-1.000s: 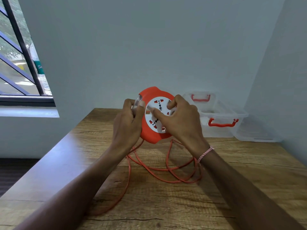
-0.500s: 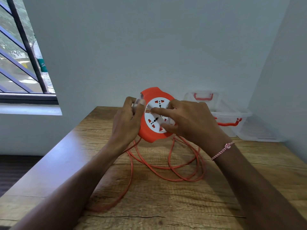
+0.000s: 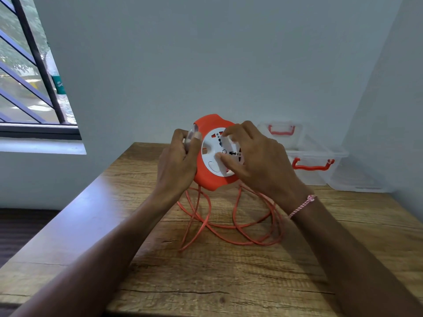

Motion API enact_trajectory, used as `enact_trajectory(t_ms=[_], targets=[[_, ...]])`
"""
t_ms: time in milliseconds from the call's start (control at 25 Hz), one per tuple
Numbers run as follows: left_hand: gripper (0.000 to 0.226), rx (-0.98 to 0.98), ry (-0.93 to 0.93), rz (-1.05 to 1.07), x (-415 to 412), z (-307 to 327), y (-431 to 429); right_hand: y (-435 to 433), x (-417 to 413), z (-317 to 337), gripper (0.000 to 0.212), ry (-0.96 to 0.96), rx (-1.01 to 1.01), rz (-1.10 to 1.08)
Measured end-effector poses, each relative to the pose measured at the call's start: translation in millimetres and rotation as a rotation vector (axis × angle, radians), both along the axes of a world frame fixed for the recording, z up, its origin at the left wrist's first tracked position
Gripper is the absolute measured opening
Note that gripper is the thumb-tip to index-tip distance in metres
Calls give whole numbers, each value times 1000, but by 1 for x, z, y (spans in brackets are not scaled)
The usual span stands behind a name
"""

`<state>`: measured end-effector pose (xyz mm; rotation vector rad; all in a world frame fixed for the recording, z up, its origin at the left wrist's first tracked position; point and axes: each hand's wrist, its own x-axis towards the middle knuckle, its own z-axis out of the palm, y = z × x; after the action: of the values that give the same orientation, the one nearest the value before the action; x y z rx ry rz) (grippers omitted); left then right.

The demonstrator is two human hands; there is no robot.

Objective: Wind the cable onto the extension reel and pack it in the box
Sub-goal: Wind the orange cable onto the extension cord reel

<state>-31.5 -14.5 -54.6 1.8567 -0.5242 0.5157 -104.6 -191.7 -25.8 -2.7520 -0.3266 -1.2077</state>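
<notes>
light: we see soft daylight from the window (upper left) | shadows: faint on the table | edges: we note wide-angle bowing, mild blur

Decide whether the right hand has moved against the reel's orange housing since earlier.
Yes. Fingertips of the right hand have climbed from the middle of the white face toward the top of the orange housing.

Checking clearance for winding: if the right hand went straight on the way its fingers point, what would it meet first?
The extension reel: the right hand has its fingertips on the white socket face, so it would likely press that at once.
</notes>
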Motion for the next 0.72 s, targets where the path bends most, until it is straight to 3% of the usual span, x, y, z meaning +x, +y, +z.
enact_trajectory(t_ms=[160, 360, 520, 720], targets=[[29, -14, 24, 3, 2, 1, 3, -14, -1, 2, 57, 112, -302, 8], [34, -13, 35, -6, -1, 0, 1, -14, -2, 6, 52, 19, -327, 21], [34, 17, -37, 25, -1, -2, 0, -10, -7, 2, 46, 2, -238, -29], [32, 2, -35, 22, -2, -1, -5, 5, 0, -6, 60, -25, 3, -72]])
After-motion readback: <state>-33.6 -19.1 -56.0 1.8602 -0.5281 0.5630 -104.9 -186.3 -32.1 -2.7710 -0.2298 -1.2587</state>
